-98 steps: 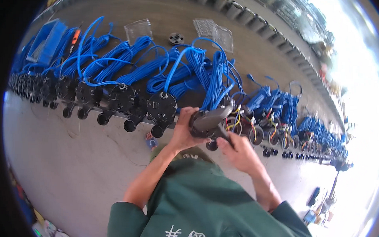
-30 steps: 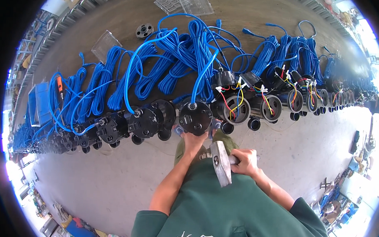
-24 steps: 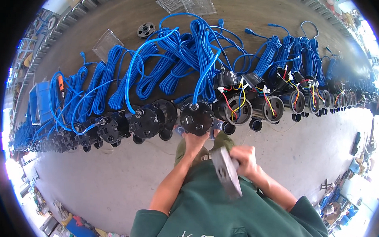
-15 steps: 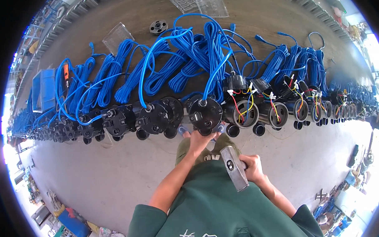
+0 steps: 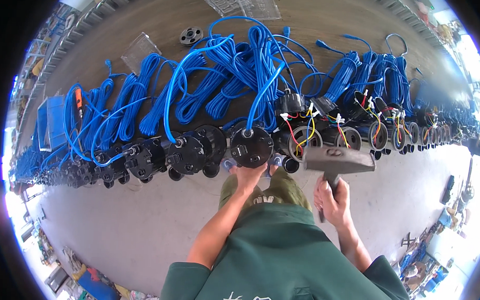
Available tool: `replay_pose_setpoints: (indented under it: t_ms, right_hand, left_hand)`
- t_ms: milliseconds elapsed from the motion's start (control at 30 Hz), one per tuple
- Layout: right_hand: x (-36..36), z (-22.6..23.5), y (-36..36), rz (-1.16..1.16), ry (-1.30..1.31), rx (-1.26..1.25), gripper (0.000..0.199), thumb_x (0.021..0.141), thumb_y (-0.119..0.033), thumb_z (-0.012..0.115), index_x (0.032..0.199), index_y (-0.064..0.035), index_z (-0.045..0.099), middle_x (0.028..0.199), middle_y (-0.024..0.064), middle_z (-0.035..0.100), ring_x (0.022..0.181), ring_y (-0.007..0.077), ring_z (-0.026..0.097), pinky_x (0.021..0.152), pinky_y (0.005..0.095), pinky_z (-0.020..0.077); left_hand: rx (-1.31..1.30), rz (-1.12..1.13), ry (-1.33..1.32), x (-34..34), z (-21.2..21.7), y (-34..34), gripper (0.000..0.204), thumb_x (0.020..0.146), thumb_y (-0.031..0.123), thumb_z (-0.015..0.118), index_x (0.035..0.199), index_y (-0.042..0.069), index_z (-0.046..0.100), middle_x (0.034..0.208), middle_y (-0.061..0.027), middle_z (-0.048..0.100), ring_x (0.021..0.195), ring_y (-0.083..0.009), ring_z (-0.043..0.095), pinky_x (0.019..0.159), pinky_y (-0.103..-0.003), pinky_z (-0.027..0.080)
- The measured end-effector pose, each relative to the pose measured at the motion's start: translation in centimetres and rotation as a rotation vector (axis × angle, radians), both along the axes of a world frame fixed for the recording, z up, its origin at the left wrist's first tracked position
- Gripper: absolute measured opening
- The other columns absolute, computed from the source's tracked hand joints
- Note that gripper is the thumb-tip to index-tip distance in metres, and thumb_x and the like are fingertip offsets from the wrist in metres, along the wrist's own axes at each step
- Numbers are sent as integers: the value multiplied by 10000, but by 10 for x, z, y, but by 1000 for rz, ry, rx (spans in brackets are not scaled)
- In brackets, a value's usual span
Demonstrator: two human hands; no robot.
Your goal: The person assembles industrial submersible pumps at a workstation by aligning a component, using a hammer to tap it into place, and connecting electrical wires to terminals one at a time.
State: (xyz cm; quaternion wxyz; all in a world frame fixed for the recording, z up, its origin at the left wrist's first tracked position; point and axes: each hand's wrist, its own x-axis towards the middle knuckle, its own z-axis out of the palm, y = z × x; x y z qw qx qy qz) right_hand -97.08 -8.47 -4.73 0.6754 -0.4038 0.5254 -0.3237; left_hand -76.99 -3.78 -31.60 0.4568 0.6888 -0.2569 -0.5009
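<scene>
My right hand (image 5: 333,200) is closed around the handle of a hammer (image 5: 339,160), its grey metal head raised in front of the row of black cylinders. Against the lower edge of a black capped cylinder (image 5: 252,145), my left hand (image 5: 248,177) grips from below, with its fingertips hidden under it. A thick blue cable (image 5: 265,92) rises from that round cap. Just to the right sits an open black cylinder (image 5: 305,139) with red and yellow wires showing. Its detached black cap (image 5: 291,102) rests above it.
More capped cylinders (image 5: 189,152) stretch left, and open, wired ones (image 5: 378,134) right. Behind them coiled blue cables (image 5: 199,93) lie on the brown table (image 5: 329,18). A black disc (image 5: 191,36), clear plastic pieces (image 5: 140,52), an orange-handled screwdriver (image 5: 78,98) and a blue bin (image 5: 52,123) are also there.
My right hand has swung the hammer up and to the right, its head now lying crosswise. My left hand stays at the same capped cylinder. The whole view has shifted slightly.
</scene>
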Motion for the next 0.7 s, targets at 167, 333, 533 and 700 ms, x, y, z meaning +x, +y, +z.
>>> replay_pose_setpoints:
  t_ms: [167,333,533,700]
  right_hand:
    - [16,-42,5,207,255,137,328,1059,-300,591,836,-71,519,655,-43,493,540,49,447,471,246,366]
    - [-14,2,-16,-11,48,215,358,1076,-332,575,825,-93,483,652,-46,449,503,33,389,431,223,332]
    - [20,-43,-1,114,161,134,307,1055,-301,597,878,-60,529,660,-48,479,534,50,435,461,253,359]
    - [4,-25,-5,247,265,203,273,1025,-261,640,876,-40,585,656,-71,502,565,45,468,492,262,382]
  left_hand:
    - [17,-41,-17,6,11,-2,586,736,74,858,1279,7,648,1161,-44,694,1025,-166,635,955,-328,513]
    - [13,-46,-71,8,3,1,574,757,122,846,1285,14,646,1184,-60,699,1073,-180,646,973,-342,513]
    - [-41,-29,-49,6,8,-1,557,753,113,863,1263,18,659,1159,-53,700,1055,-184,636,970,-356,509]
    - [-34,-150,-133,14,0,0,519,760,138,880,1221,26,671,1099,-34,690,1014,-172,628,942,-352,509]
